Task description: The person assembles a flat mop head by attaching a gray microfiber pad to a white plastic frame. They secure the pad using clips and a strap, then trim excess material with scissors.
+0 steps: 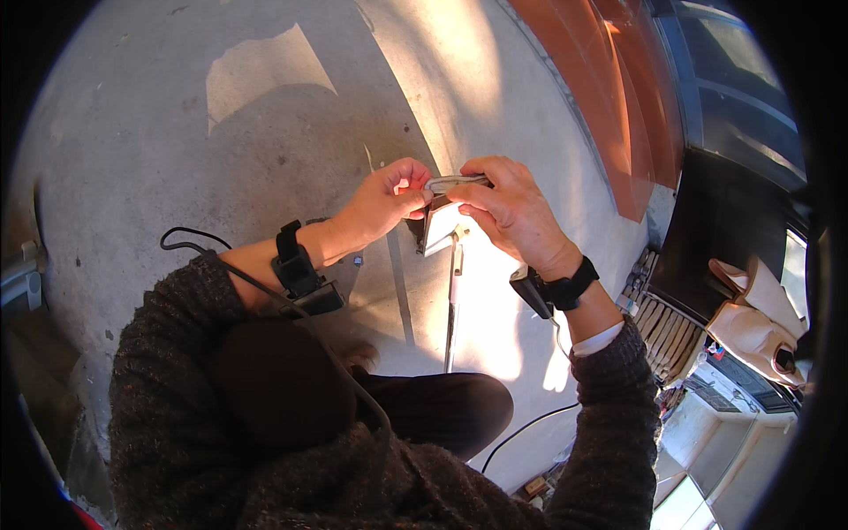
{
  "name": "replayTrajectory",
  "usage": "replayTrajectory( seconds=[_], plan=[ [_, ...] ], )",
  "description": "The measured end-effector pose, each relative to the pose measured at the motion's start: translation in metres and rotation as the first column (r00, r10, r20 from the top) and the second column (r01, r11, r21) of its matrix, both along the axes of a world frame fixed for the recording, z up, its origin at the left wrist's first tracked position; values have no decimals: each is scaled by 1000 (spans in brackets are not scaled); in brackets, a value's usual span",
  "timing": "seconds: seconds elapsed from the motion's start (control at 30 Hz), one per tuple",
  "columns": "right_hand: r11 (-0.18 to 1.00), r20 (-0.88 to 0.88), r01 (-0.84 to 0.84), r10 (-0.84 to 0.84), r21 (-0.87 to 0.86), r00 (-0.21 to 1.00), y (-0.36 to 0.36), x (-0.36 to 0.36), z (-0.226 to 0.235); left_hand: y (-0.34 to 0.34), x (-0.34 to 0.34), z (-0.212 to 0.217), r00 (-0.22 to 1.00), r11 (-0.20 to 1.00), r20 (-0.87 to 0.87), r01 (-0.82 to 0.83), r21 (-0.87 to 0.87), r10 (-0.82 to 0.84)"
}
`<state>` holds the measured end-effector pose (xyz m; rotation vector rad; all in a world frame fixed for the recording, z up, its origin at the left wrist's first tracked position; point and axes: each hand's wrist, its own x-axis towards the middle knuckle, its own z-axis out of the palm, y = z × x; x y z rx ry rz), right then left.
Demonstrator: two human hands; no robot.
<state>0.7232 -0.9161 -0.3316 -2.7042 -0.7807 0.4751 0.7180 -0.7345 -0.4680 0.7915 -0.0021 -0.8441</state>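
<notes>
Both hands meet at a light grey, layered strip (457, 182), held above a small, dark-edged block with a bright face (439, 226). My left hand (399, 196) pinches the strip's left end between thumb and fingers. At the other end, my right hand (511, 201) closes around it, fingers on top and thumb below. The block sits at the top of a thin metal post (454, 305) that rises from near my knees. Strong sunlight washes out detail around the block, and I cannot make out whether the strip touches it.
To the right, several tan strips (661, 334) lie stacked beside a dark surface (720, 234). Pale pinkish-tan sheet material (760, 322) is draped there. An orange-brown panel (587, 97) stands at the far right. A black cable (530, 428) runs across the concrete floor (221, 168).
</notes>
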Motion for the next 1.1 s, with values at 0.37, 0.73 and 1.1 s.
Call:
replayTrajectory(
  seconds=[0.37,0.73,1.1],
  plan=[
    [997,121,-76,79,-32,989,3,13,-20,6,18,-16,967,985,-202,133,-112,-154],
    [998,66,-69,70,-12,995,7,24,-35,10,19,-15,992,997,-116,46,-63,-53],
    [975,-244,178,-141,137,960,10,47,-17,8,16,-22,995,986,-7,93,-136,-95]
  ],
)
